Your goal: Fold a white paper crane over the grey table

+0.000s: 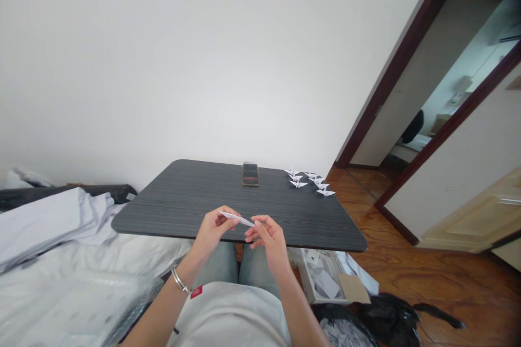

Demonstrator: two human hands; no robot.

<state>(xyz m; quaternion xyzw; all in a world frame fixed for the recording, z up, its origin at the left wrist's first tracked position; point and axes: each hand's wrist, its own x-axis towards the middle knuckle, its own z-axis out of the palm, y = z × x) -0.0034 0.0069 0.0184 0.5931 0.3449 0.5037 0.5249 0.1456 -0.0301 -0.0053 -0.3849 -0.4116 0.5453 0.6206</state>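
A narrow strip of folded white paper (241, 219) is held up over the near edge of the dark table (191, 190). My left hand (215, 226) pinches its left part between thumb and fingers. At the other end, my right hand (266, 233) grips the tip with thumb and forefinger, its remaining fingers loosely curled. Several white folded paper cranes (298, 184) stand in two rows toward the table's far right corner. The paper's underside and its exact folds are too small to make out.
A phone (250, 174) lies at the table's back edge by the white wall. Stacked white sheets (44, 222) rest on the bed to the left. Below the table's right side are a white box (321, 282) of papers and black bags (386, 320) on the wooden floor.
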